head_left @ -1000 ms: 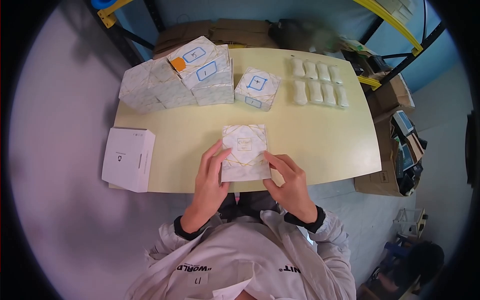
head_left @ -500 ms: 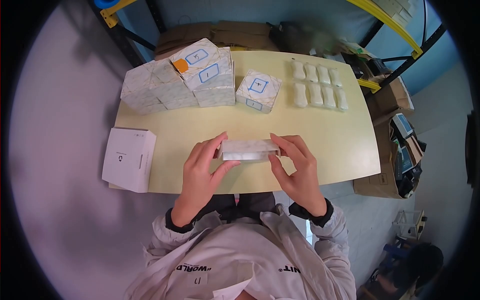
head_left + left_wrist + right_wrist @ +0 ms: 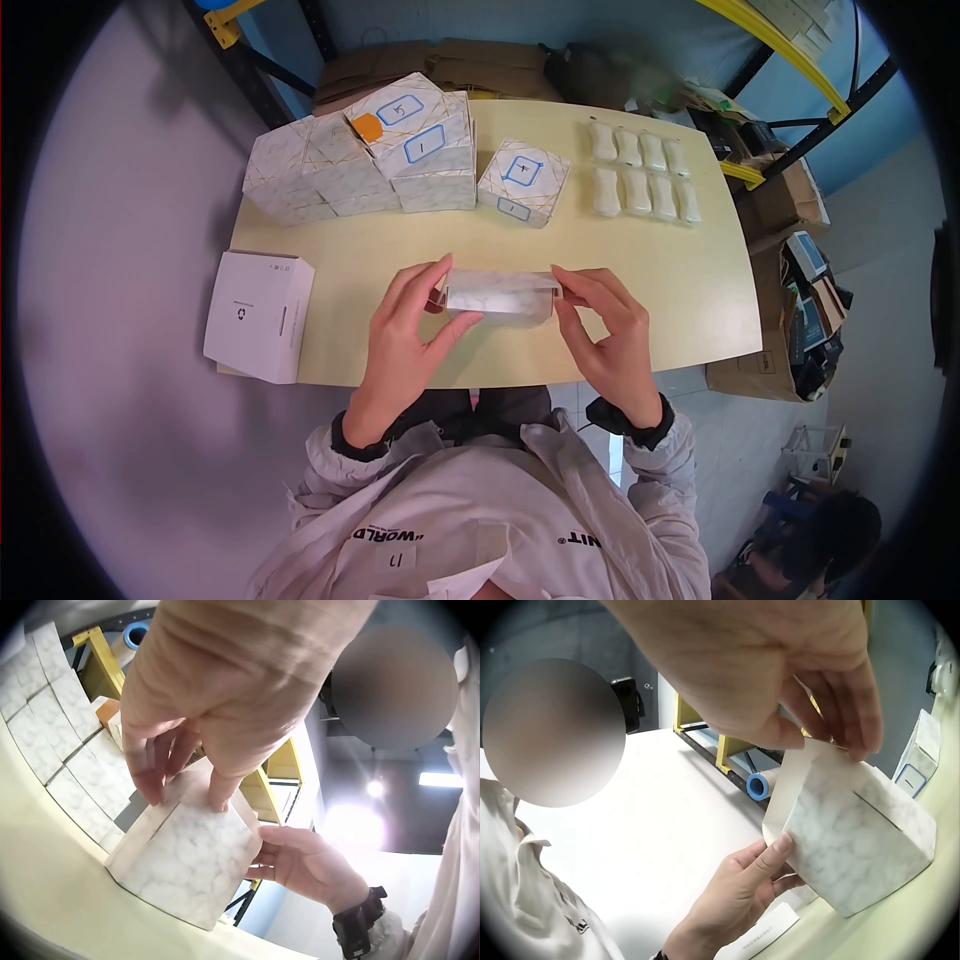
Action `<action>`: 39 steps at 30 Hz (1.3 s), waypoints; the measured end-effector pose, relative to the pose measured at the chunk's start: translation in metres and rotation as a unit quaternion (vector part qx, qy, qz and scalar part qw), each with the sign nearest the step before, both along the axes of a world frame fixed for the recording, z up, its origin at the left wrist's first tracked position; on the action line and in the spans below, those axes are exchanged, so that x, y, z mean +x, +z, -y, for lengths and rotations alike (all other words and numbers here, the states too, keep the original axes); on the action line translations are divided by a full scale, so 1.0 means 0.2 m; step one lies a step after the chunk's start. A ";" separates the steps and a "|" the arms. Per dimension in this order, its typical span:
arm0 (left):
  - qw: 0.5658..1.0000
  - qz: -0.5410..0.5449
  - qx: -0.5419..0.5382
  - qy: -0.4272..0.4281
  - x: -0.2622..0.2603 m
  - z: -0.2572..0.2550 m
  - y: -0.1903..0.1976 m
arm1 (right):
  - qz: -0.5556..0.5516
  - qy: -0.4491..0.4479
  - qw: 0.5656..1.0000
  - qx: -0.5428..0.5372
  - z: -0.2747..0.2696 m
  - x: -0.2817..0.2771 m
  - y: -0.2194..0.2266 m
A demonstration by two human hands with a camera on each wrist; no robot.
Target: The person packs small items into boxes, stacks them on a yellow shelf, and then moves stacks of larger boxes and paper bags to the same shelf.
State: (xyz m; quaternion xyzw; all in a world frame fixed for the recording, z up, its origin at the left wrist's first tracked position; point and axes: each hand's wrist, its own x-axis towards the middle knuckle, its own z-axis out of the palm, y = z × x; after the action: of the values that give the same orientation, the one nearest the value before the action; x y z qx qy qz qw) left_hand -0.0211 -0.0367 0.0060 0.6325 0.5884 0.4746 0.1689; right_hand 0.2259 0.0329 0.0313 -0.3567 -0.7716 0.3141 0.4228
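A marbled white carton (image 3: 500,297) stands on edge near the front of the table, its narrow side turned up. My left hand (image 3: 402,325) grips its left end, thumb on the near face and fingers at the far corner. At the other end my right hand (image 3: 610,335) pinches the upper corner between thumb and fingers. The left wrist view shows the broad marbled face of the carton (image 3: 187,859) below the left thumb. In the right wrist view, the pale inside of a flap shows along the upper edge of the carton (image 3: 851,832).
Several marbled boxes (image 3: 345,185) are stacked at the back left, and a smaller box with blue-outlined labels (image 3: 524,175) stands beside them. White wrapped packets (image 3: 655,195) lie in two rows at the back right. A white box (image 3: 255,315) sits at the left edge of the table (image 3: 670,290).
The carton has tipped up from lying with its gold-lined face showing to standing with its narrow side up. Both hands have shifted to its ends, the right hand moving slightly rightward.
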 end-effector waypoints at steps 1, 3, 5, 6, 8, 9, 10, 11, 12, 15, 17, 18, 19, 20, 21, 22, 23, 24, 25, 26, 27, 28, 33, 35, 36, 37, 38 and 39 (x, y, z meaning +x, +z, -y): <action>1.000 0.000 0.000 0.000 0.00 0.00 0.00 | 0.000 0.000 1.000 0.000 0.00 0.00 0.01; 1.000 0.007 0.017 0.014 0.00 0.00 0.01 | -0.009 0.001 1.000 -0.008 -0.01 -0.01 0.02; 0.999 0.020 0.025 0.014 0.00 0.00 0.00 | -0.017 -0.001 1.000 -0.024 -0.01 -0.01 0.02; 0.999 0.033 0.032 0.014 0.00 0.00 0.00 | -0.025 -0.004 0.999 -0.040 -0.02 -0.01 0.02; 0.998 0.058 0.029 0.010 -0.01 0.01 0.00 | -0.039 -0.003 0.998 -0.048 -0.03 -0.01 0.01; 0.996 0.082 0.026 0.006 -0.01 0.01 0.00 | -0.053 -0.003 0.997 -0.057 -0.03 -0.02 -0.01; 0.996 0.082 0.025 0.006 -0.02 0.02 0.00 | -0.053 -0.003 0.997 -0.057 -0.04 -0.01 -0.02; 0.996 0.087 0.027 -0.002 -0.02 0.02 0.01 | -0.064 -0.001 0.995 -0.080 -0.05 -0.01 -0.03; 0.995 0.091 0.029 -0.010 -0.03 0.02 0.01 | -0.076 0.002 0.992 -0.102 -0.05 -0.01 -0.04; 0.994 0.101 0.023 -0.020 -0.04 0.02 0.01 | -0.092 0.014 0.983 -0.161 -0.08 0.00 -0.06; 0.993 0.115 0.003 -0.031 -0.05 0.02 0.02 | -0.099 0.021 0.977 -0.187 -0.08 -0.01 -0.04; 0.990 0.130 -0.018 -0.043 -0.05 0.01 0.03 | -0.106 0.028 0.971 -0.214 -0.08 -0.01 -0.03; 0.990 0.130 -0.018 -0.043 -0.05 0.01 0.04 | -0.106 0.028 0.971 -0.214 -0.08 -0.01 -0.03; 0.989 0.134 -0.029 -0.051 -0.06 0.01 0.04 | -0.122 0.036 0.964 -0.234 -0.08 -0.01 -0.04; 0.988 0.139 -0.039 -0.058 -0.06 0.01 0.05 | -0.139 0.044 0.956 -0.254 -0.08 -0.01 -0.04; 0.988 0.139 -0.040 -0.058 -0.06 0.01 0.05 | -0.138 0.044 0.956 -0.255 -0.08 -0.01 -0.04; 0.986 0.147 -0.043 -0.060 -0.06 0.00 0.05 | -0.143 0.043 0.954 -0.262 -0.08 -0.01 -0.04; 0.985 0.154 -0.046 -0.062 -0.06 0.00 0.05 | -0.147 0.043 0.951 -0.268 -0.08 -0.01 -0.04; 0.985 0.154 -0.047 -0.062 -0.07 0.00 0.05 | -0.147 0.042 0.951 -0.269 -0.08 -0.01 -0.04; 0.986 0.149 -0.039 -0.060 -0.07 -0.01 0.05 | -0.154 0.042 0.948 -0.276 -0.08 -0.01 -0.04; 0.987 0.145 -0.030 -0.058 -0.08 -0.02 0.05 | -0.161 0.041 0.945 -0.282 -0.08 -0.01 -0.04; 0.987 0.145 -0.030 -0.058 -0.08 -0.02 0.06 | -0.161 0.041 0.945 -0.282 -0.09 -0.01 -0.04; 0.984 0.158 -0.037 -0.067 -0.08 -0.03 0.07 | -0.160 0.044 0.946 -0.279 -0.09 -0.01 -0.05; 0.984 0.158 -0.040 -0.071 -0.08 -0.04 0.07 | -0.159 0.041 0.946 -0.279 -0.10 -0.01 -0.05; 0.983 0.160 -0.042 -0.075 -0.08 -0.04 0.06 | -0.158 0.039 0.946 -0.279 -0.10 -0.01 -0.06; 0.984 0.159 -0.043 -0.073 -0.08 -0.04 0.06 | -0.159 0.041 0.946 -0.280 -0.10 -0.01 -0.06; 0.981 0.174 -0.049 -0.076 -0.08 -0.05 0.06 | -0.158 0.040 0.947 -0.279 -0.10 -0.01 -0.05; 0.977 0.189 -0.055 -0.079 -0.08 -0.05 0.06 | -0.157 0.039 0.947 -0.277 -0.10 -0.02 -0.05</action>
State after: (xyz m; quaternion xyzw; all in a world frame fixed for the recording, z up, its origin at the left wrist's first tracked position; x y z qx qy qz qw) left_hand -0.0376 -0.0271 0.0187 0.5658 0.5191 0.5378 0.3482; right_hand 0.2229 0.0529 0.0211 -0.3759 -0.5913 0.5833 0.4108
